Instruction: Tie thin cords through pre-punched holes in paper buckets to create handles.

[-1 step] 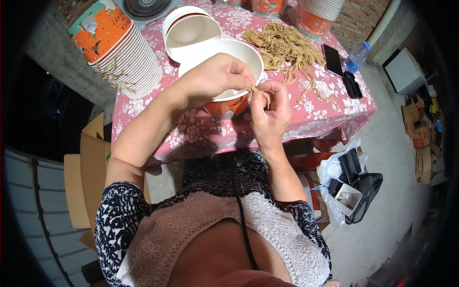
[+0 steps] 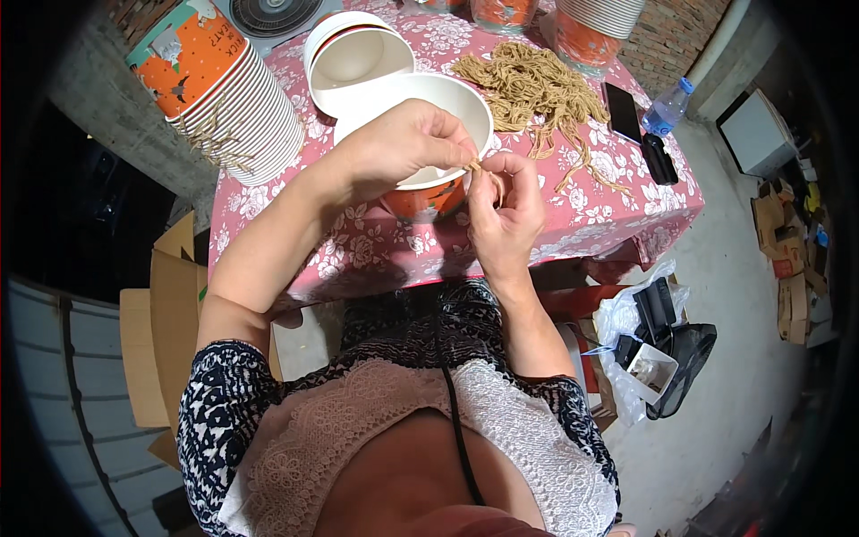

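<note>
My left hand [image 2: 407,148] and my right hand [image 2: 508,210] meet fingertip to fingertip at the near right rim of a white-lined paper bucket [image 2: 420,199] with an orange printed outside. Pinched between both sets of fingers is a short piece of tan twine [image 2: 475,166]; part of it shows in the right palm. The fingers hide most of the twine, and I cannot tell whether it joins the bucket. Beyond my hands, to the right, lies a heap of the same tan twine [image 2: 528,89] with loose strands trailing toward me.
Behind my left wrist, more white-lined buckets [image 2: 358,63] lie tipped. A tall nested stack of buckets [image 2: 242,116] leans at the left, twine strands hanging on it. A phone [image 2: 622,113], a water bottle [image 2: 668,107] and a black case [image 2: 659,161] sit at the right on the flowered tablecloth [image 2: 591,215].
</note>
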Motion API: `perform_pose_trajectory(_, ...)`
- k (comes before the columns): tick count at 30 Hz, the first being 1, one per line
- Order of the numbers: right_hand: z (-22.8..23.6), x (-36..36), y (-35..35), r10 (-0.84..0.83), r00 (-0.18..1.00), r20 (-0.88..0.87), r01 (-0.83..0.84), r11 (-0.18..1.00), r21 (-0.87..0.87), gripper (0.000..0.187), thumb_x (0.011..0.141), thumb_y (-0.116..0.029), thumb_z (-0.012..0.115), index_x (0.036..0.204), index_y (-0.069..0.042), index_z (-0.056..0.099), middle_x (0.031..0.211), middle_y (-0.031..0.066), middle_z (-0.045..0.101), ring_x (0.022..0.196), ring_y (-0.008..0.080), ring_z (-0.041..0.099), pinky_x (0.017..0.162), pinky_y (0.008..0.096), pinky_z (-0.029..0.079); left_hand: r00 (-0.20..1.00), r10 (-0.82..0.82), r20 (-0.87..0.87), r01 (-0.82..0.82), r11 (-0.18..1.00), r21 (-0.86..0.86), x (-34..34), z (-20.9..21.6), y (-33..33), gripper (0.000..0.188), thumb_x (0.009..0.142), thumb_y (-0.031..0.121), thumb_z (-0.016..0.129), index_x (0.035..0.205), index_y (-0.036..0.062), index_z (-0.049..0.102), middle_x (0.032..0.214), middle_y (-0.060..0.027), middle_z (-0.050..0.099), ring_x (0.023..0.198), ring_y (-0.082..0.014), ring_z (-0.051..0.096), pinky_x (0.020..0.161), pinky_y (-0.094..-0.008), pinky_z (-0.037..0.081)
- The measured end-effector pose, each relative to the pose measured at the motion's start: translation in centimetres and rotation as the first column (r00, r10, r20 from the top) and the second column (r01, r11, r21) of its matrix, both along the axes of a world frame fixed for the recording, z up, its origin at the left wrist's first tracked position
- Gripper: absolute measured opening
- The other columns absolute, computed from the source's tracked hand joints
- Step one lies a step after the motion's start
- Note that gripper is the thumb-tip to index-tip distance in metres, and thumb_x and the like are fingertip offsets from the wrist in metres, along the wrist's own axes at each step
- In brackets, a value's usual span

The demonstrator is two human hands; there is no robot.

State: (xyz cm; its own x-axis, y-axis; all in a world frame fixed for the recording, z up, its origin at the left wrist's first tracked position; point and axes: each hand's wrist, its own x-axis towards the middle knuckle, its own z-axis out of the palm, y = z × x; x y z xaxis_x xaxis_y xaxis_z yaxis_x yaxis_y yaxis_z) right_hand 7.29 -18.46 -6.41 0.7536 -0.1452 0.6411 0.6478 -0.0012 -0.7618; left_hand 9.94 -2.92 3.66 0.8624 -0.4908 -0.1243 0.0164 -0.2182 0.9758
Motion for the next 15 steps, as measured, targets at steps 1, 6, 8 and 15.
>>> perform_pose_trajectory(1, 0.0, 0.0, -0.1, 0.002, 1.000, 0.001, -0.002, 1.000, 0.000, 0.010, 0.092, 0.003, 0.060, 0.101, 0.002, 0.056, 0.077, -0.0018, 0.058, 0.063, 0.0004, 0.050, 0.054, 0.0157, 0.040, 1.000, 0.002, 0.001, -0.002, 1.000, 0.000, 0.0, -0.1, 0.0, 0.015, 0.088, 0.012, 0.068, 0.094, -0.0012, 0.066, 0.091, -0.0024, 0.067, 0.084, -0.0079, 0.061, 0.080, -0.0220, 0.047)
perform_pose_trajectory(6, 0.5, -1.0, -0.9, 0.102, 0.989, -0.111, -0.108, 0.993, -0.046, 0.009, 0.092, 0.002, 0.060, 0.101, 0.003, 0.057, 0.074, -0.0025, 0.057, 0.062, 0.0005, 0.049, 0.053, 0.0165, 0.039, 1.000, 0.015, -0.018, -0.015, 1.000, -0.012, 0.0, -0.2, 0.0, 0.016, 0.089, 0.013, 0.068, 0.096, -0.0015, 0.066, 0.090, -0.0024, 0.067, 0.083, -0.0076, 0.061, 0.079, -0.0218, 0.047)
perform_pose_trajectory(8, 1.0, -1.2, -1.0, 0.089, 0.992, -0.087, -0.094, 0.994, -0.062, 0.008, 0.093, 0.001, 0.060, 0.100, 0.003, 0.057, 0.073, -0.0033, 0.055, 0.060, 0.0004, 0.048, 0.052, 0.0166, 0.039, 1.000, 0.021, 0.013, -0.021, 0.999, 0.036, 0.0, -0.3, -0.1, 0.016, 0.090, 0.013, 0.068, 0.096, -0.0016, 0.066, 0.091, -0.0026, 0.066, 0.083, -0.0077, 0.061, 0.079, -0.0219, 0.048)
perform_pose_trajectory(15, 0.4, -0.7, -0.8, 0.036, 0.990, -0.134, -0.025, 0.996, 0.081, 0.004, 0.093, -0.001, 0.061, 0.093, 0.001, 0.058, 0.066, -0.0026, 0.052, 0.058, 0.0015, 0.043, 0.051, 0.0193, 0.036, 0.987, -0.054, 0.149, 0.039, 0.994, 0.098, -0.7, 0.1, -0.8, 0.014, 0.089, 0.010, 0.066, 0.096, -0.0016, 0.065, 0.094, -0.0036, 0.066, 0.090, -0.0099, 0.060, 0.083, -0.0251, 0.048)
